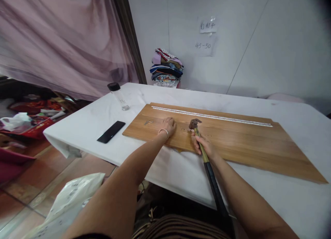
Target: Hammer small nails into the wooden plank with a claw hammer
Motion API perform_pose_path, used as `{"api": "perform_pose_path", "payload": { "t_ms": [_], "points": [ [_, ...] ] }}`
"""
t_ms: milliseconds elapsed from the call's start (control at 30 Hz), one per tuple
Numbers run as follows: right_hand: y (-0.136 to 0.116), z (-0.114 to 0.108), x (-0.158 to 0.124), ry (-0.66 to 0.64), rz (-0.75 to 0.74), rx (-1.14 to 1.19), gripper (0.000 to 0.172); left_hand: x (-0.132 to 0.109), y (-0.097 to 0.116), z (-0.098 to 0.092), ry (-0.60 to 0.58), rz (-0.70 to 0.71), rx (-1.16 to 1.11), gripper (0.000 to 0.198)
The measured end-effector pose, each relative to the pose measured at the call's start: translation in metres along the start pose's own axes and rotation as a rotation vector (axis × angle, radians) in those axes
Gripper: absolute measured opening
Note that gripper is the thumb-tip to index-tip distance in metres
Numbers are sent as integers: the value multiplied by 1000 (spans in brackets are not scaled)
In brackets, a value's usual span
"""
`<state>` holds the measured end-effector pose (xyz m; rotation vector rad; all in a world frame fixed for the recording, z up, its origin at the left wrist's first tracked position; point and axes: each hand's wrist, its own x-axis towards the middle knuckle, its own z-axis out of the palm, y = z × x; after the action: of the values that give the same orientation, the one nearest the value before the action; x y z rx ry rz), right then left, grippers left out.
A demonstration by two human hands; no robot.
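Note:
My right hand (201, 144) is wrapped round the yellow handle of a claw hammer (204, 154), close below its rusty head. The hammer's black grip runs back toward my body. Its head is over the middle of a wooden board (240, 142). My left hand (169, 126), with a bracelet at the wrist, rests on the board left of the hammer, fingers lying on the wood. Left of it lie a few thin metal nails (148, 122). Between my hands, small specks that look like nails (183, 129) show on the board.
Two white measuring strips (212, 116) lie along the board's far side. On the white table (85, 125), a black phone (111, 131) and a clear bottle with a dark lid (119, 97) are left of the board. Folded cloths (167, 68) are stacked by the wall.

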<state>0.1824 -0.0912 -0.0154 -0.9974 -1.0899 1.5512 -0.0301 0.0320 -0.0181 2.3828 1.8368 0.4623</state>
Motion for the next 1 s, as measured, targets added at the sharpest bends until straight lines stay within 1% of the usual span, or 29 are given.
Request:
{"api": "perform_pose_path", "payload": {
  "t_ms": [167, 367, 567, 767, 867, 1000],
  "points": [
    [0, 1, 0, -5, 28, -4, 48, -1, 0, 0, -2, 4, 5, 23],
    [2, 1, 0, 9, -8, 10, 46, -1, -1, 1, 14, 9, -4, 23],
    [0, -1, 0, -7, 35, 14, 46, 0, 0, 0, 9, 12, 4, 21],
    [-1, 1, -1, 19, 11, 1, 49, 0, 1, -1, 8, 5, 1, 22],
    [-2, 2, 0, -4, 29, -13, 47, 0, 1, -1, 7, 5, 0, 23],
    [-2, 2, -1, -4, 8, -6, 46, 0, 1, -2, 4, 7, 4, 23]
  ]
}}
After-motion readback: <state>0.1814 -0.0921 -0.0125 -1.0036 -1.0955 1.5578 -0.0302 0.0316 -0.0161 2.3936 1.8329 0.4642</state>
